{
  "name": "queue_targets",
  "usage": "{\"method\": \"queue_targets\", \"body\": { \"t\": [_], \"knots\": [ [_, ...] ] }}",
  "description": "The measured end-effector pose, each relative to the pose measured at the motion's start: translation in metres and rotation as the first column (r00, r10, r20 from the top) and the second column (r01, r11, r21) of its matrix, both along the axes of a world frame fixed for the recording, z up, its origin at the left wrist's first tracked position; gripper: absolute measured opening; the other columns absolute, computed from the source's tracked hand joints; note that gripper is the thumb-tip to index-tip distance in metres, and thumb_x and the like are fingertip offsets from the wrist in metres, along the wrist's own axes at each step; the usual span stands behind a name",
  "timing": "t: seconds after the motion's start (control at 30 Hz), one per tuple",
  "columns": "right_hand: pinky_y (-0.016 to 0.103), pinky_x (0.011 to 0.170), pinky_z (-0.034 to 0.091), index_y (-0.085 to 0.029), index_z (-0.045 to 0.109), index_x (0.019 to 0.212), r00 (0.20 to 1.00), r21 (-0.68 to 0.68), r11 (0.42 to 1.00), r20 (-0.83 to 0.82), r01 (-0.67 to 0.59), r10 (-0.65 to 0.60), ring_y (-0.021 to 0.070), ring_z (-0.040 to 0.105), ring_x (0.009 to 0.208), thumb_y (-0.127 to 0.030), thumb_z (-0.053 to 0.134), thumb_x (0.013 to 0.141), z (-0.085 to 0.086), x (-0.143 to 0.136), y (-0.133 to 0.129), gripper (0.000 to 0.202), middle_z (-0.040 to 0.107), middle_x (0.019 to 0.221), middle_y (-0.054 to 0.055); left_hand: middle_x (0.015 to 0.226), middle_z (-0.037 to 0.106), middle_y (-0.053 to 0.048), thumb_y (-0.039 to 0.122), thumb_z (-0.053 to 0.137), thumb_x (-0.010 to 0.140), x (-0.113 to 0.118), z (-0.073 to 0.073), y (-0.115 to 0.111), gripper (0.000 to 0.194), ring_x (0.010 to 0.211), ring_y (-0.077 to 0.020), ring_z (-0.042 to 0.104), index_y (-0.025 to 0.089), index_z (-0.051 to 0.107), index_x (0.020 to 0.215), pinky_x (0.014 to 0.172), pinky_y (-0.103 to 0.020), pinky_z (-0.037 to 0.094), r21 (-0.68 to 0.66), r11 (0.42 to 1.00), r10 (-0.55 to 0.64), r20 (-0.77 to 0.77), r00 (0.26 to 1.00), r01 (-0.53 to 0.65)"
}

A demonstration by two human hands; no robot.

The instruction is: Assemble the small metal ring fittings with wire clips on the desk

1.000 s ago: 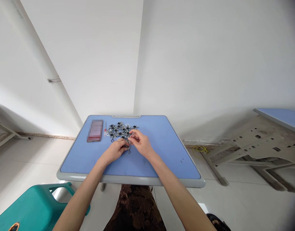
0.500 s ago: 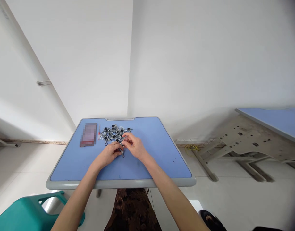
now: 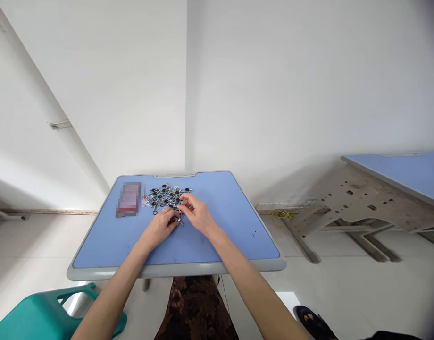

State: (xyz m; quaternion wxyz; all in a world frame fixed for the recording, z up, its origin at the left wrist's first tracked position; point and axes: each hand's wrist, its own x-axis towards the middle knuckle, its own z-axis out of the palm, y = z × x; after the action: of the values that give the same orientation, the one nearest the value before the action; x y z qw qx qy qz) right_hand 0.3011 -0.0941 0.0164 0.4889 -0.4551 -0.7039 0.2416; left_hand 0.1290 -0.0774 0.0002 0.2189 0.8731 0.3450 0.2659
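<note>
A heap of small silver metal pieces (image 3: pixel 163 194), several with black round parts, lies on the blue-topped table (image 3: pixel 132 250). At the heap's near edge, my left hand (image 3: pixel 162 225) is closed, its thumb and fingers pinching a silver bolt-like piece (image 3: pixel 181 223) whose end sticks out to the right. My right hand (image 3: pixel 197 215) is just right of it, thumb and forefinger pinched together over the heap's near right side. What sits between those fingertips is too small to make out. A loose dark ring (image 3: pixel 155 212) rests left of my left hand.
Left of the heap lie a screwdriver (image 3: pixel 144 197) with a red-and-clear handle and a blurred flat packet (image 3: pixel 128 199). A green stool (image 3: pixel 36 314) stands at the lower left. Another blue-topped table (image 3: pixel 408 174) is at the right, with a yellow cable (image 3: pixel 282 215) on the floor.
The bolt-like piece at my left hand pointed down toward me and now points more to the right. Both hands remain at the heap's near edge. The whole view has shifted slightly.
</note>
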Motion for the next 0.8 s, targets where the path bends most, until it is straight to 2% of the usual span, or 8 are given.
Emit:
{"method": "queue_targets", "body": {
  "t": [0.2,0.33,0.5,0.8],
  "knots": [
    [0.025,0.062,0.047,-0.022,0.051,0.106,1.0,-0.034,0.999,0.009,0.008,-0.008,0.0131,0.057,0.064,-0.032,0.05,0.086,-0.0002,0.0011,0.0003,0.022,0.059,0.076,-0.001,0.089,0.055,-0.004,0.014,0.053,0.082,-0.0014,0.0022,-0.0007,0.015,0.069,-0.0127,0.055,0.017,0.06,0.095,0.067,-0.026,0.048,-0.047,0.999,-0.003,0.013,1.0,0.004],
    [0.025,0.061,0.047,-0.022,0.051,0.106,0.999,-0.048,0.998,0.008,0.045,-0.045,0.0132,0.057,0.062,-0.032,0.052,0.085,-0.002,0.001,0.0027,0.023,0.057,0.073,-0.002,0.093,0.055,-0.004,0.009,0.054,0.079,-0.0021,0.0025,0.0015,0.019,0.072,-0.0126,0.056,0.017,0.061,0.096,0.069,-0.026,0.048,-0.082,0.996,-0.029,0.016,0.999,0.031],
    [0.026,0.062,0.048,-0.022,0.051,0.105,0.997,-0.063,0.995,-0.009,0.081,-0.082,0.0128,0.054,0.059,-0.033,0.053,0.083,-0.0064,0.0003,0.0077,0.024,0.054,0.069,-0.003,0.09,0.057,-0.004,0.008,0.057,0.079,-0.0018,0.0032,0.0036,0.015,0.074,-0.0135,0.055,0.016,0.062,0.091,0.07,-0.027,0.047,-0.084,0.996,-0.014,0.021,1.0,0.016],
    [0.027,0.062,0.049,-0.022,0.05,0.104,0.998,-0.075,0.996,-0.019,0.054,-0.056,0.0128,0.052,0.057,-0.033,0.052,0.083,-0.0065,0.0009,0.0082,0.024,0.052,0.068,-0.004,0.095,0.058,-0.005,0.006,0.057,0.078,-0.0018,0.0026,0.004,0.019,0.078,-0.0138,0.057,0.016,0.063,0.093,0.071,-0.026,0.048,-0.087,0.995,-0.033,0.065,0.997,0.038]
  ]
}}
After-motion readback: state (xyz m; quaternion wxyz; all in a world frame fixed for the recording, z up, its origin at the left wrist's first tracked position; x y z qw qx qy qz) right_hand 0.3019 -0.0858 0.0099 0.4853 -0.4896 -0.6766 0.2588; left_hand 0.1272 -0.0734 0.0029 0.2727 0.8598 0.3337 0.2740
